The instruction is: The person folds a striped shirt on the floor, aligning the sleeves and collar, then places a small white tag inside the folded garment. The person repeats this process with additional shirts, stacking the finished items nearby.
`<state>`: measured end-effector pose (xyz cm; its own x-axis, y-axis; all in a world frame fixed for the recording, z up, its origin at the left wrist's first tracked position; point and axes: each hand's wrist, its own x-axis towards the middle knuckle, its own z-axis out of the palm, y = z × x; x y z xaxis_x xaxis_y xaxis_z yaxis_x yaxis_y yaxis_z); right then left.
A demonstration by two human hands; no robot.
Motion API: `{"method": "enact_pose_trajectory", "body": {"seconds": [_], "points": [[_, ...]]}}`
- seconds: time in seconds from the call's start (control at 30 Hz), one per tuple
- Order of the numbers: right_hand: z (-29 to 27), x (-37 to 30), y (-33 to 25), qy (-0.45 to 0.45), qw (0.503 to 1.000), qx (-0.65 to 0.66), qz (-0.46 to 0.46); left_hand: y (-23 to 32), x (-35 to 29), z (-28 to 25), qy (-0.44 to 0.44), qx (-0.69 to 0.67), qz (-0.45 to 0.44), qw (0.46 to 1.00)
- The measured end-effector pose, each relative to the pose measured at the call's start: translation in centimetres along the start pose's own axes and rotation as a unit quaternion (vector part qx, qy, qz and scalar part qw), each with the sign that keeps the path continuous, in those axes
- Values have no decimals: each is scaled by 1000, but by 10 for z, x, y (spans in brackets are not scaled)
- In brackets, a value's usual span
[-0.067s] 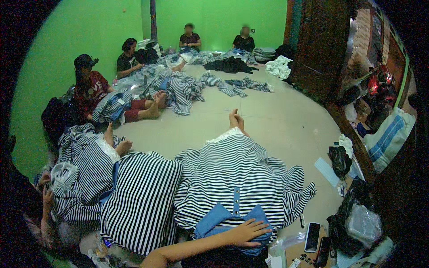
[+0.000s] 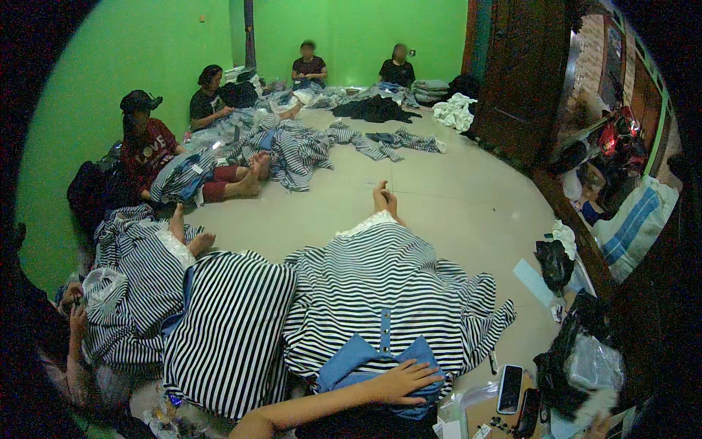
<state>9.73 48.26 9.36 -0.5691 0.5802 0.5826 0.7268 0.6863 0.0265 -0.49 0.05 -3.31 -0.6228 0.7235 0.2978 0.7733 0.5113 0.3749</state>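
Across my stretched-out legs lies a black-and-white striped shirt [image 2: 380,278] with a blue denim collar [image 2: 347,360] and a buttoned denim placket. My left hand [image 2: 409,382] rests flat on the collar, fingers spread, gripping nothing. At the lower right rim, a blurred skin-coloured shape [image 2: 601,422] looks like my right hand, beside the pale sheets. Its fingers are too smeared to read. Nearby on the floor are a white-edged phone [image 2: 510,389], a dark phone-like object [image 2: 527,413] and several small black pieces [image 2: 499,424].
A folded striped garment pile [image 2: 230,329] stands left of my legs. Another person's hands [image 2: 75,307] work at the far left. Black and clear plastic bags [image 2: 596,362] lie on the right. Several people sit along the green wall among striped clothes [image 2: 292,150]; a dark door [image 2: 523,80] stands right.
A blurred skin-coloured shape has come in at the lower right rim. My left hand stays on the collar; the whole view has shifted slightly.
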Motion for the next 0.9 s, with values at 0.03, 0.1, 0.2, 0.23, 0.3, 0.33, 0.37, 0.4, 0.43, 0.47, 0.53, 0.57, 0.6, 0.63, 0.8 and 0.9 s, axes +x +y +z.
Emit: {"method": "enact_pose_trajectory", "body": {"seconds": [0.03, 0.1, 0.2, 0.23, 0.3, 0.33, 0.37, 0.4, 0.43, 0.47, 0.53, 0.57, 0.6, 0.63, 0.8, 0.9], "points": [[19, -20, -27, -70, 993, -88, -30, 0, 1, 1, -1, -2, 0, 1000], [46, -53, -66, -120, 990, 11, -72, 0, 0, 1, -5, -5, -5, 1000], [82, -102, -105, -177, 961, 197, -81, 2, 0, 0, -7, -7, -13, 1000], [92, -118, -112, -192, 948, 242, -72, 3, -1, 0, 7, -12, -9, 1000], [108, -144, -119, -217, 924, 311, -41, 4, -1, -1, -2, -9, -17, 1000], [115, -153, -121, -226, 914, 337, -22, 4, 0, -1, -3, -10, -18, 1000], [121, -161, -120, -231, 905, 358, -5, 4, 0, -1, -4, -11, -19, 1000], [126, -167, -119, -236, 896, 376, 10, 5, 0, -2, 3, -12, -16, 1000], [131, -172, -117, -241, 887, 394, 29, 5, 0, -2, -2, -8, -19, 1000], [138, -176, -116, -246, 877, 409, 50, 6, 0, -2, -8, -6, -23, 1000], [153, -181, -108, -281, 834, 461, 112, 6, -1, -3, -6, -11, -29, 999], [161, -182, -101, -296, 811, 484, 143, 6, -1, -4, -9, -12, -29, 999], [173, -187, -102, -243, 814, 504, 154, 6, -1, -4, -10, -13, -29, 999], [185, -188, -100, -205, 830, 505, 124, 6, -1, -5, -11, -15, -29, 999], [197, -184, -93, -139, 914, 381, -8, 8, -1, -8, 6, -16, -30, 999], [160, -179, -99, -82, 941, 326, -52, 9, -1, -10, 20, -25, -24, 999]]}}
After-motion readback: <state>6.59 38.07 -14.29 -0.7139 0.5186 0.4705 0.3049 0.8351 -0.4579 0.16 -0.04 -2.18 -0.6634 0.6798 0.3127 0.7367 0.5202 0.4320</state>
